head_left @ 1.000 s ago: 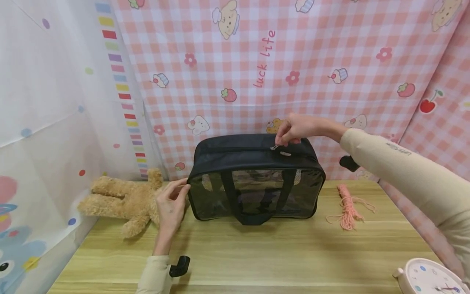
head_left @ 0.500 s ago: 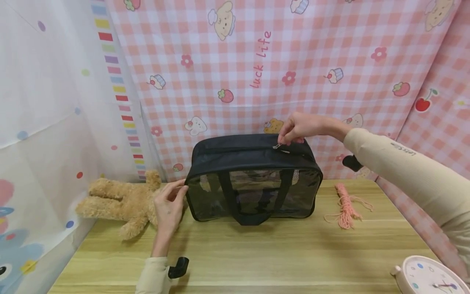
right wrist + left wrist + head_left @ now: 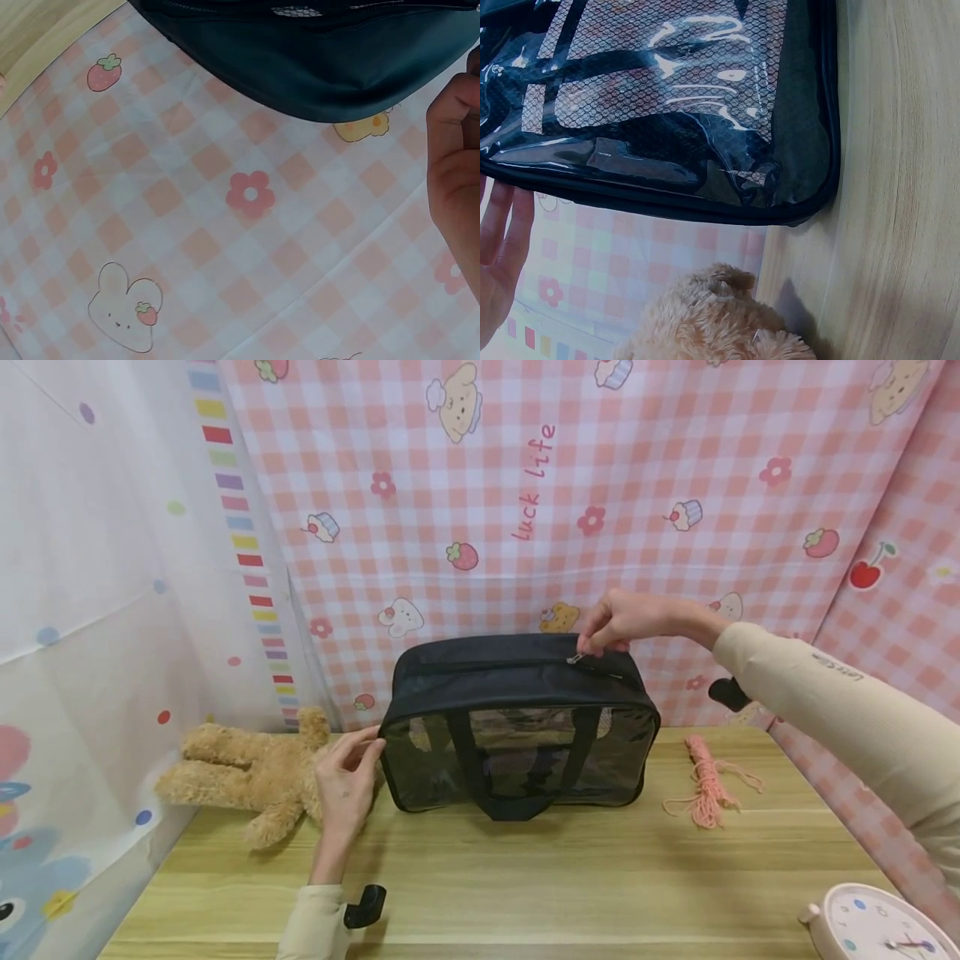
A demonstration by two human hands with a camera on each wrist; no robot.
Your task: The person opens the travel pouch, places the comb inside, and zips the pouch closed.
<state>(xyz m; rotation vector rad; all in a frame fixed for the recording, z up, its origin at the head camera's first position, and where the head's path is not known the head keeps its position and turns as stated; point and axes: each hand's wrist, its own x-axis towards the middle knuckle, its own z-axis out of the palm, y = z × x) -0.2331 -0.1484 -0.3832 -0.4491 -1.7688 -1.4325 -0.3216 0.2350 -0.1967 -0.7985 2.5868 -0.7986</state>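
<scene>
A black bag [image 3: 525, 681] with a see-through front stands upright at the back of the table. At its top, the thumb and fingers of my right hand [image 3: 622, 618] pinch the zipper pull [image 3: 576, 657], with a narrow gap in the zipper to its right. My left hand [image 3: 348, 781] holds the bag's left edge between thumb and fingers. In the left wrist view, straight fingers [image 3: 519, 217] reach the dark piping. The black strap handle [image 3: 517, 808] hangs down in front. In the right wrist view, the right hand [image 3: 457, 150] shows partly at the right border.
A tan plush toy [image 3: 262, 772] lies left of the bag, beside the left hand. To the right is a bundle of pink cord [image 3: 707, 781]. A white clock [image 3: 885, 927] sits at the table's near right corner. Checked cloth [image 3: 480, 510] hangs behind.
My right hand has moved a little to the right along the bag's top with the zipper pull, and the gap beyond it looks smaller. The left hand stays at the edge.
</scene>
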